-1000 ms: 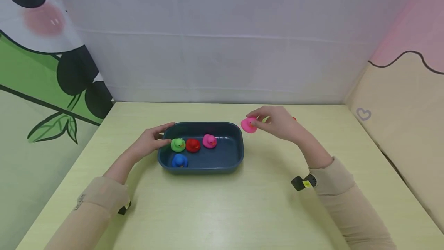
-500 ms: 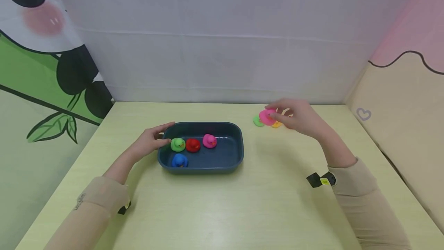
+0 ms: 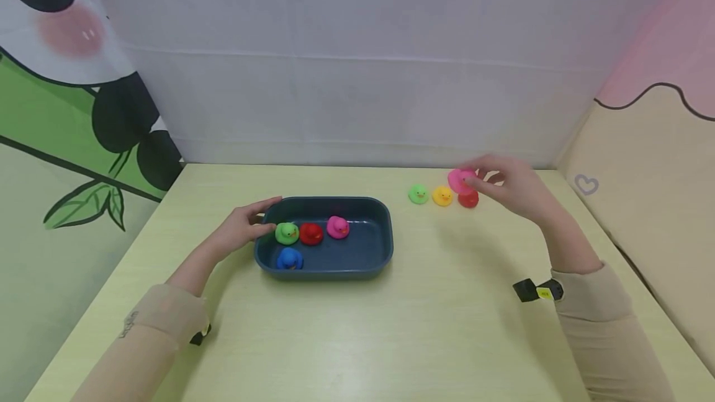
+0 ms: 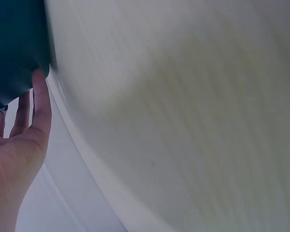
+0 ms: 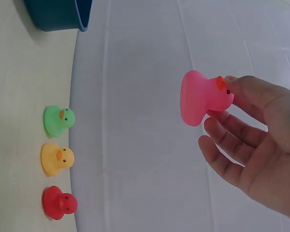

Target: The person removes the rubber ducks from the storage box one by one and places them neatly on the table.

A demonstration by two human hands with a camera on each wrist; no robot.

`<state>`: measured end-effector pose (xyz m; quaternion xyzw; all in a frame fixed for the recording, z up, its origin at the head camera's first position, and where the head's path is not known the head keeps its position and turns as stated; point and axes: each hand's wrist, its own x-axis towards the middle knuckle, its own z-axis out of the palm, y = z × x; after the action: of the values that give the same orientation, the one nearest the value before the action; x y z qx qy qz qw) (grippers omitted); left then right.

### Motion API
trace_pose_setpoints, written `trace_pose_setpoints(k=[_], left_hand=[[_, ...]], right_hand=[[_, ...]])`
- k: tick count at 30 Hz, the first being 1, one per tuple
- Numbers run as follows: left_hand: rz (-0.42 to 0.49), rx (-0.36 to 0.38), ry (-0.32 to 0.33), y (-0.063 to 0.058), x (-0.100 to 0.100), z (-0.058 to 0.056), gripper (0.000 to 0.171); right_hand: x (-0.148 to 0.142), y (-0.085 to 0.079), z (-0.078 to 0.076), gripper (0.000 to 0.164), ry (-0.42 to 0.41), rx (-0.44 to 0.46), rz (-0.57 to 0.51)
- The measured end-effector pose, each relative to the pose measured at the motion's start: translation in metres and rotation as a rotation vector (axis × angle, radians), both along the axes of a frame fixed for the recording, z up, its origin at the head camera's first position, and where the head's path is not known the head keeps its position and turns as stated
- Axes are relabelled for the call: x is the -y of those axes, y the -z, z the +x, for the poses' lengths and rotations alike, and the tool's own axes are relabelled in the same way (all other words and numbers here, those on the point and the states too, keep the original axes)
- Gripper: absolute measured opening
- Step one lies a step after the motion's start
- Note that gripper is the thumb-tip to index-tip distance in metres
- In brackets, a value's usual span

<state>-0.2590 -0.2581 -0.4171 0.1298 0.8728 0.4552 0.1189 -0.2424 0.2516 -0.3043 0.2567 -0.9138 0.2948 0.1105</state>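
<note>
A pink rubber duck [image 3: 459,181] is pinched between the thumb and fingertips of my right hand [image 3: 511,188], raised above the table at the back right. The right wrist view shows that pink duck side-on, held by its head, the other fingers loosely bent. Just below it stands a red duck [image 3: 468,200], in a row with a yellow duck [image 3: 443,196] and a green duck [image 3: 418,194]. My left hand [image 3: 241,228] holds the left end of a dark blue tray [image 3: 357,275]. Its thumb is at the rim, close to a green duck [image 3: 287,233] inside.
Inside the tray also lie a red duck [image 3: 311,234], another pink duck [image 3: 337,227] and a blue duck [image 3: 290,259]. The pale wooden table [image 3: 346,340] ends at a white cloth backdrop [image 3: 357,98]. Printed panels stand at both sides.
My right hand has carried the pink duck rightward and slightly back, away from the tray. The green, yellow and red ducks on the table are now uncovered. My left hand and the tray stay put.
</note>
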Motion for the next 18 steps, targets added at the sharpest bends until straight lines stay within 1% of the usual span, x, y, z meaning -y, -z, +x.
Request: trace_pose_setpoints(k=[5,12,18], left_hand=[[-0.002,-0.004,-0.003,0.001,0.000,-0.002,0.063],[-0.012,-0.003,-0.008,0.004,0.002,-0.004,0.062],[-0.007,0.000,-0.004,0.002,0.001,-0.002,0.063]], right_hand=[[-0.013,0.002,-0.001,0.027,0.035,-0.033,0.008],[-0.030,0.008,-0.005,0.031,0.133,0.015,0.010],[-0.047,0.021,-0.016,0.030,0.202,0.034,0.005]])
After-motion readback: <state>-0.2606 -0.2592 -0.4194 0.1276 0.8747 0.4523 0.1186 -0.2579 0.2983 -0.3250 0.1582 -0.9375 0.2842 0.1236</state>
